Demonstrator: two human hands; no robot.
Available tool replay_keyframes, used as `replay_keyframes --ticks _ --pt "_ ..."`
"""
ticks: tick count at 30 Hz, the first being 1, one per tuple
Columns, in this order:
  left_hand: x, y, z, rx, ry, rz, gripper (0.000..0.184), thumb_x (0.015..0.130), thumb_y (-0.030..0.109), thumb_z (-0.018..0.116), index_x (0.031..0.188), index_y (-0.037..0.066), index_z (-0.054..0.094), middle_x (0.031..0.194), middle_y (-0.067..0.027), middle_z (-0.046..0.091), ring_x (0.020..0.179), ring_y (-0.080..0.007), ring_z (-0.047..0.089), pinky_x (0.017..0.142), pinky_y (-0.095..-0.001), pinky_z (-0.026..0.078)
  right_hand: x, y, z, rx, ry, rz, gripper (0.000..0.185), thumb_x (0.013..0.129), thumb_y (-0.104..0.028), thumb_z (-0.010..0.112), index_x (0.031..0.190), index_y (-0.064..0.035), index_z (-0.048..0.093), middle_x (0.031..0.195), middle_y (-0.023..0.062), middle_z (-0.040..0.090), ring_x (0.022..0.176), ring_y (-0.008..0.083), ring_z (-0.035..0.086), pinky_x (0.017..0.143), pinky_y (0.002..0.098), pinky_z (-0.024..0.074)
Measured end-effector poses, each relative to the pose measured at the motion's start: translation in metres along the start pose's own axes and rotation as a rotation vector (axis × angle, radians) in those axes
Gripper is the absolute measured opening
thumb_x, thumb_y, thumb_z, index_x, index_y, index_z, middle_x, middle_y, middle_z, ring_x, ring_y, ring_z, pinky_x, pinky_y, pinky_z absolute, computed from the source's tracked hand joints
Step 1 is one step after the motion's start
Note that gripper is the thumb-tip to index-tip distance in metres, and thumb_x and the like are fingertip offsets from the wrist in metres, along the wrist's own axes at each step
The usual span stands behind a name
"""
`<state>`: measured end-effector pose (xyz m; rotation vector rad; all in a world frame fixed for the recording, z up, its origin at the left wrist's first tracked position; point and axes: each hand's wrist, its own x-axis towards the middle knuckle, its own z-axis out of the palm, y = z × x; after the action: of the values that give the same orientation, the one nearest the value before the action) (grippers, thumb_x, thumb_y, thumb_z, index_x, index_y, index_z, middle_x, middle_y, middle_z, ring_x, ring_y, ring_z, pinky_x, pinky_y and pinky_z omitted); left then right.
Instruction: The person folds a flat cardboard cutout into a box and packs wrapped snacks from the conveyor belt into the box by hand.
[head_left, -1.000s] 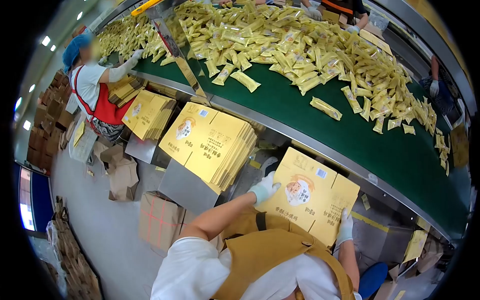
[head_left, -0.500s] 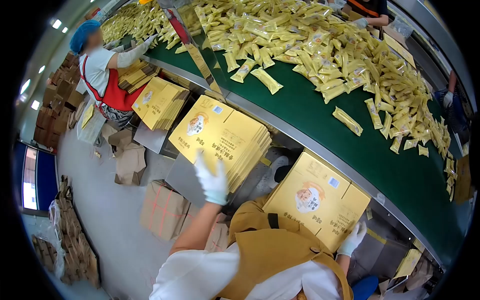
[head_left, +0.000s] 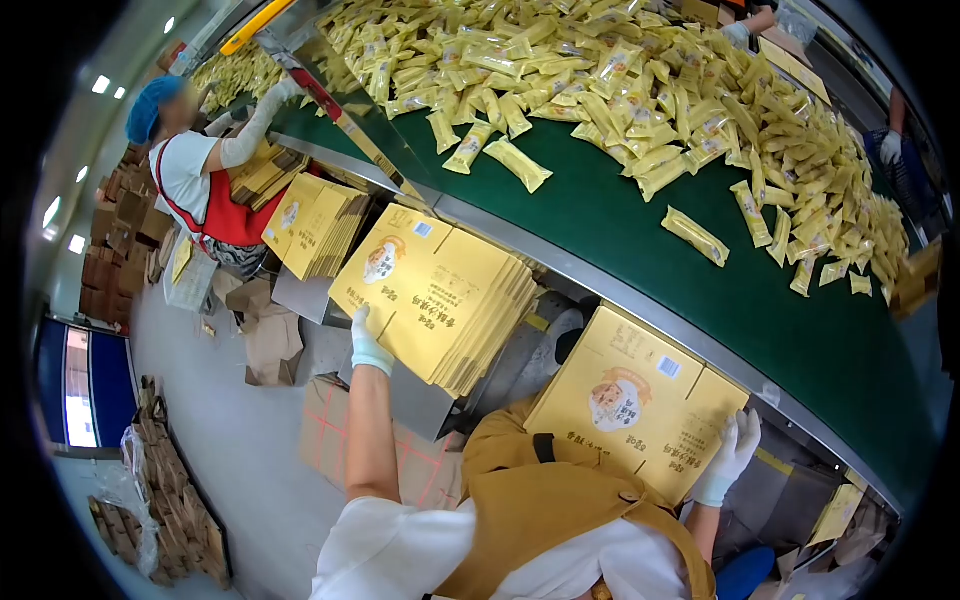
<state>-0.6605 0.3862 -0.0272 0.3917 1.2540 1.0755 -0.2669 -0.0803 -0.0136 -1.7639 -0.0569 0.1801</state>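
Both of my hands wear white gloves. My left hand (head_left: 369,345) touches the near left edge of a stack of flat yellow cartons (head_left: 440,290), its fingers stretched out. In front of my lap lies a second stack of flat yellow cartons (head_left: 630,400), printed with a cartoon face and a barcode. Against its right edge rests my right hand (head_left: 732,458), fingers extended upward and not closed round anything I can see. Whether either hand lifts a carton cannot be told.
A green conveyor belt (head_left: 600,235) carries a heap of yellow wrapped packets (head_left: 640,90). On the left, a person in a red apron (head_left: 228,210) works beside more carton stacks (head_left: 315,225). Brown paper bundles (head_left: 165,490) lie on the floor. Other people's gloved hands show across the belt.
My left hand has moved left and down, from over the carton stack to its edge. My right hand has shifted up along the right edge of the near stack. The view has turned slightly.
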Motion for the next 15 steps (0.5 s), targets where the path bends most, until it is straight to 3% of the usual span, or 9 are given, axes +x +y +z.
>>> replay_keyframes --ticks 5,9,12,15 --pt "-0.011 0.023 0.002 -0.007 -0.007 -0.079 0.057 0.095 0.043 0.055 0.140 0.008 0.051 0.133 -0.0138 0.062 0.116 -0.0333 0.062 0.099 -0.0479 0.051 0.000 -0.005 0.007 0.026 -0.069 -0.008 0.057 0.098 -0.016 0.062 0.147 0.0021 0.038 0.137 0.0189 0.051 0.117 0.0210 0.055 0.098 0.0330 0.0458" --pt "0.023 0.018 -0.027 0.005 -0.150 -0.164 0.058 0.094 0.043 0.060 0.140 0.008 0.051 0.134 -0.0121 0.062 0.116 -0.0318 0.062 0.099 -0.0472 0.051 -0.004 -0.013 0.012 0.017 -0.119 -0.027 0.057 0.098 -0.016 0.060 0.148 0.0013 0.037 0.137 0.0187 0.050 0.112 0.0212 0.057 0.097 0.0332 0.0471" --pt "0.012 0.015 -0.028 0.046 -0.304 -0.093 0.061 0.093 0.043 0.061 0.141 0.007 0.050 0.133 -0.0124 0.063 0.117 -0.0309 0.062 0.100 -0.0460 0.051 -0.007 -0.003 0.010 0.010 -0.145 -0.030 0.056 0.099 -0.017 0.058 0.148 0.0009 0.037 0.137 0.0183 0.050 0.110 0.0214 0.059 0.096 0.0338 0.0483" --pt "0.011 0.020 -0.029 0.114 -0.271 -0.072 0.062 0.093 0.041 0.062 0.142 0.006 0.048 0.133 -0.0131 0.062 0.118 -0.0301 0.062 0.100 -0.0441 0.051 -0.010 0.003 0.009 -0.002 -0.166 -0.032 0.056 0.100 -0.021 0.059 0.149 -0.0017 0.038 0.137 0.0169 0.051 0.110 0.0215 0.060 0.095 0.0346 0.0500"
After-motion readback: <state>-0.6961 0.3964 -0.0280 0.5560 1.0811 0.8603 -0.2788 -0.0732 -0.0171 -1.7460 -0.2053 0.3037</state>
